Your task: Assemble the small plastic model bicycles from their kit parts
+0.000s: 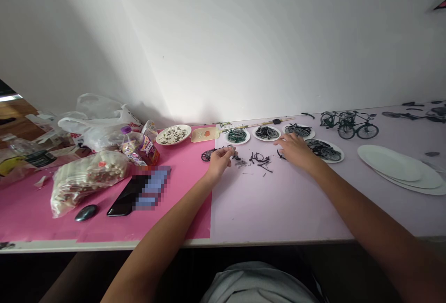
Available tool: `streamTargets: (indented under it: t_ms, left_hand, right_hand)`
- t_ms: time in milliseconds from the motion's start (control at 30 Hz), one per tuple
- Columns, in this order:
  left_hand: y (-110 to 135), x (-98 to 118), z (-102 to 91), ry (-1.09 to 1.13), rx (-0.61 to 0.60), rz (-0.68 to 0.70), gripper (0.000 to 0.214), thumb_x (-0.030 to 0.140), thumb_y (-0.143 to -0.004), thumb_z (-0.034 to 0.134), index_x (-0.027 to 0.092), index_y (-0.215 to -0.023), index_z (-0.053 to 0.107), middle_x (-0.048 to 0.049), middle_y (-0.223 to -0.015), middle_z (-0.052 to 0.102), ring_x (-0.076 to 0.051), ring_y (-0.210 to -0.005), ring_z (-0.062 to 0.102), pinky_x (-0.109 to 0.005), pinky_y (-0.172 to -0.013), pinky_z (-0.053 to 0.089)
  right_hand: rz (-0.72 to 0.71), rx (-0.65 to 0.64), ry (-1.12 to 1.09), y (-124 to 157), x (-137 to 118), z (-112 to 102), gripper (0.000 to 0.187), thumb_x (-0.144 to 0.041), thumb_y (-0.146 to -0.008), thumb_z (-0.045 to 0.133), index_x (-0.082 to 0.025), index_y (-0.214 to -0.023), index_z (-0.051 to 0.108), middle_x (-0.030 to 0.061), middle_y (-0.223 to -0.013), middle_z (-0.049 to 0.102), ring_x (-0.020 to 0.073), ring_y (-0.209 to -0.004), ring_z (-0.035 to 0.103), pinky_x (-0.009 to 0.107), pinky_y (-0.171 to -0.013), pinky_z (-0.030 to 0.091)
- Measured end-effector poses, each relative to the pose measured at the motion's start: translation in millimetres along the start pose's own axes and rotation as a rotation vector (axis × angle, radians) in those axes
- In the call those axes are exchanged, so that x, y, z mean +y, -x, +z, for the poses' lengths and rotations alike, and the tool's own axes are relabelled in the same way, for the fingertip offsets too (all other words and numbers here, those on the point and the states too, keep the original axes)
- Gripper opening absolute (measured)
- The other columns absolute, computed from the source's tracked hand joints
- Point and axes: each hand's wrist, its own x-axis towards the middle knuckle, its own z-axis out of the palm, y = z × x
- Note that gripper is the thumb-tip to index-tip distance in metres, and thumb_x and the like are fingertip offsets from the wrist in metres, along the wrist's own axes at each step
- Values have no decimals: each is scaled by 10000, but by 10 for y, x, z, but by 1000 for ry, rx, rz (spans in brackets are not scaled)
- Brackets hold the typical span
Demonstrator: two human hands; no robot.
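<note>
My left hand (222, 160) is closed in a pinch, with a small dark piece showing at its fingertips. Just left of it, a black model bicycle wheel (206, 154) shows; the hand hides what it joins to. My right hand (294, 148) reaches over the table with its fingers apart, near a plate of black miniature bicycle parts (298, 130). A thin curved black part (280, 154) lies by its thumb; contact cannot be made out. Between the hands are scattered loose black parts (259, 158) and small grey bits (240, 163).
Further plates hold green parts (236, 135), black wheels (266, 133) and pale pieces (173, 134). Model bicycles (357, 125) stand right, behind stacked white plates (390, 161). Left are a phone (127, 196), a mouse (86, 213), a drink bottle (149, 149) and plastic bags (101, 124).
</note>
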Motion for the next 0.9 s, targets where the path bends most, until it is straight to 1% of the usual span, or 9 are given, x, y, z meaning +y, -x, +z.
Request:
streamTargets:
  t_ms: [133,200,300,367,500,567,700,833,900]
  left_hand:
    - [-52,13,-53,8,37,-2,390,517,-765,745,137,-846,714,-98,-949,740,-63,-537,429,-248,-515,310]
    - [-97,24,-104,35,66,23,387,515,-745,760,139,-823,710,-105,-924,738,-72,-548,444,-251,-519,309]
    - [-180,47,-211,49,101,37,415,536,-721,769,135,-788,689,-122,-974,740,-59,-544,437,-243,-517,310]
    - [-236,65,-293,53,110,34,425,537,-708,770,128,-789,691,-129,-1042,739,-36,-514,396,-240,-493,277]
    - [-312,93,-433,24,109,24,408,501,-691,768,121,-828,713,-134,-1079,738,-22,-485,370,-230,-467,221]
    - [-318,96,-468,-24,51,17,402,499,-703,758,121,-834,719,-132,-1062,745,-31,-497,396,-223,-472,245]
    - [-272,81,-464,-234,-72,-3,336,447,-726,739,128,-831,738,-113,-959,762,-76,-533,463,-237,-517,368]
    - [-210,30,-434,-625,-57,106,193,346,-777,667,169,-768,743,-65,-797,740,-156,-635,564,-266,-589,412]
    - [-193,-5,-433,-802,-55,179,154,311,-787,655,184,-754,738,-65,-794,742,-175,-657,579,-279,-608,411]
  right_hand:
    - [-116,1,-182,3,-175,47,341,-212,-964,488,-256,-1202,727,142,-1289,664,389,-1205,546,565,-972,488]
    - [-122,-17,-264,5,-317,47,341,-241,-990,465,-259,-1212,723,129,-1322,657,380,-1257,534,560,-997,489]
    - [-168,-56,-400,23,-531,36,350,-302,-1019,456,-288,-1248,720,99,-1392,637,346,-1338,509,556,-1086,451]
    - [-191,-107,-468,43,-619,30,338,-370,-1014,497,-297,-1243,734,97,-1417,629,349,-1377,486,569,-1111,435]
    - [-166,-154,-480,69,-621,24,320,-419,-992,539,-290,-1158,779,118,-1402,630,373,-1382,479,599,-1101,437]
    - [-137,-153,-465,67,-583,18,326,-410,-984,548,-275,-1182,768,129,-1405,618,373,-1376,484,594,-1104,440]
    - [-108,-111,-462,60,-556,-4,335,-431,-989,542,-270,-1194,753,127,-1388,613,365,-1362,496,574,-1112,447]
    - [-115,-87,-488,71,-619,-45,330,-465,-996,540,-276,-1163,754,115,-1376,607,342,-1362,501,533,-1125,453]
    - [-130,-87,-508,76,-657,-64,322,-466,-993,549,-280,-1160,752,114,-1357,612,335,-1353,509,522,-1120,460]
